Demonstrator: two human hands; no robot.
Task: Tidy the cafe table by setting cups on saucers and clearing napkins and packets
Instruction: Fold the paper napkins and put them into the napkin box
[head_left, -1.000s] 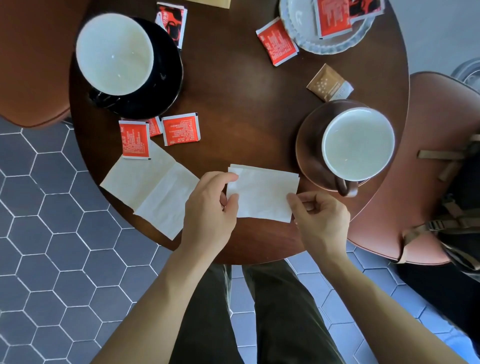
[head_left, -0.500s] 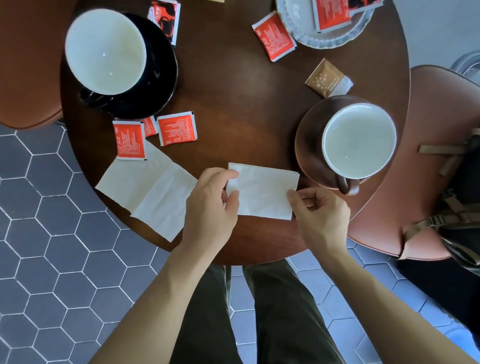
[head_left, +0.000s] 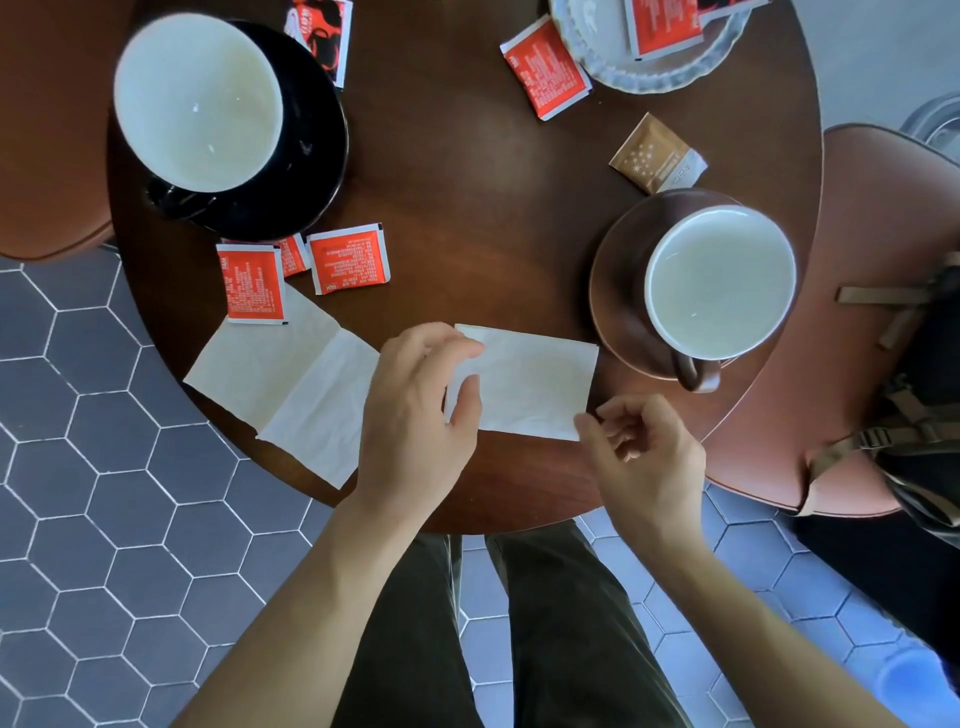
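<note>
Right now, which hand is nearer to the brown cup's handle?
The right hand. It sits just below and to the left of the brown cup's handle, at the folded napkin's lower right corner. The left hand is farther off, at the napkin's left edge.

On the tabletop (head_left: 467, 208), the left cup (head_left: 197, 98) sits on its saucer (head_left: 317, 156) at the far left; the right cup (head_left: 722, 280) sits on its saucer (head_left: 618, 291) at the right. Near the front edge lies a folded napkin (head_left: 535, 384), with an open napkin (head_left: 280, 384) to its left, overhanging the edge. Three packets (head_left: 348, 260) lie between the left saucer and the open napkin, one (head_left: 252, 283) resting on it. A plate (head_left: 670, 73) at the far right holds packets; one packet (head_left: 545, 67) lies left of it, another (head_left: 657, 156) between the plate and the right saucer.
</note>
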